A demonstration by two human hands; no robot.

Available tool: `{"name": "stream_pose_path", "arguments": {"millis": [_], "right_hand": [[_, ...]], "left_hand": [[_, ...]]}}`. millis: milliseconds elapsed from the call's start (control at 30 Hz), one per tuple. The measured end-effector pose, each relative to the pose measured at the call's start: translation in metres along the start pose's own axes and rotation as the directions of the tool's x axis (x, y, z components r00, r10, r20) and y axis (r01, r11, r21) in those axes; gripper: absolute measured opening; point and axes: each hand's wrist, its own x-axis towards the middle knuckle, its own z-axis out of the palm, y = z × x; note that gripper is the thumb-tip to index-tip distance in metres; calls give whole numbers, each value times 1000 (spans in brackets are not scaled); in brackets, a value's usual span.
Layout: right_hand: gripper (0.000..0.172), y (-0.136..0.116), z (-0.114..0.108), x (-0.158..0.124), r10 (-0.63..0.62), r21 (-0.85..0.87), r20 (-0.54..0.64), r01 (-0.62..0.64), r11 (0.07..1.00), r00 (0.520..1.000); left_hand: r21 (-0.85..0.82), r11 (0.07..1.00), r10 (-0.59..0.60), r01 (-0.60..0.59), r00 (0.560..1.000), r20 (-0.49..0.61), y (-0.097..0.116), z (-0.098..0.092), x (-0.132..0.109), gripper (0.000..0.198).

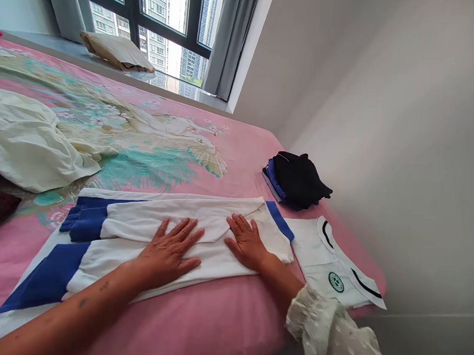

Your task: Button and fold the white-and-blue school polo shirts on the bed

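A long white garment with blue bands [141, 220] lies folded lengthwise on the bed. Blue cuff-like ends show at its left, and a blue trim edges its right end. My left hand [173, 254] rests on the middle of the cloth, palm down with the fingers spread. Flat on the same cloth, nearer the blue-trimmed end, is my right hand [246, 244], its fingers also stretched out. Neither hand grips anything. Just right of the garment, and touching or nearly touching it, lies a white shirt [315, 259] with black neck trim and a round green badge.
Folded dark clothes [299, 180], black on top of blue and grey, sit near the wall-side edge of the pink patterned bed [246, 141]. Crumpled cream fabric [30, 137] and a dark red item [0, 205] are at left. A package [117, 51] lies on the windowsill.
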Motion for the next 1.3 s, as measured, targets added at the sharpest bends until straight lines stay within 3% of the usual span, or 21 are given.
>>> {"name": "stream_pose_path", "arguments": {"millis": [67,167,233,300,367,433,500,600,733,1000,1133,1200,1267,1300], "right_hand": [[52,6,0,0,6,116,-62,2,993,998],[41,16,-25,-11,26,259,-225,34,965,974],[31,21,-45,-32,-12,226,-275,77,971,961],[37,24,-55,-60,-107,110,-240,136,985,965],[52,28,-52,-87,-192,-33,-183,189,981,964],[54,35,-40,-107,-219,-144,-177,195,970,959],[42,43,-26,-116,-225,-173,-244,186,967,943],[21,52,-14,-115,-224,-126,-414,188,974,882],[15,53,-14,-109,-175,-98,-546,145,985,819],[12,53,-7,-112,-86,-100,-568,35,994,819],[13,34,-8,-119,-27,-114,-629,-57,992,777],[16,7,-10,-122,-57,-69,-563,22,997,825],[23,-26,-9,-122,-189,-6,-366,201,980,911],[29,-42,-7,-120,-258,19,-253,272,962,932]], "left_hand": [[9,1000,13,-13,1000,-20,-3,7,-8,63],[-1,999,45,-45,997,-69,-8,12,-10,60],[-12,998,63,-64,993,-100,-11,11,-9,59],[-28,996,77,-81,989,-126,-13,8,-10,62],[-46,991,114,-122,981,-154,-11,2,-13,69],[-59,979,183,-195,968,-171,-5,-6,-18,71],[-67,959,263,-277,951,-163,7,-14,-22,61],[-74,946,304,-316,942,-142,26,-19,-24,40],[-56,956,276,-287,949,-150,45,-12,-14,38],[-64,976,192,-207,963,-189,65,3,5,29],[-164,974,115,-154,968,-221,63,7,5,29],[-202,970,84,-134,968,-238,61,10,5,30],[-221,968,62,-123,962,-265,60,13,5,31],[-225,967,56,-122,958,-282,60,14,5,31]]}}
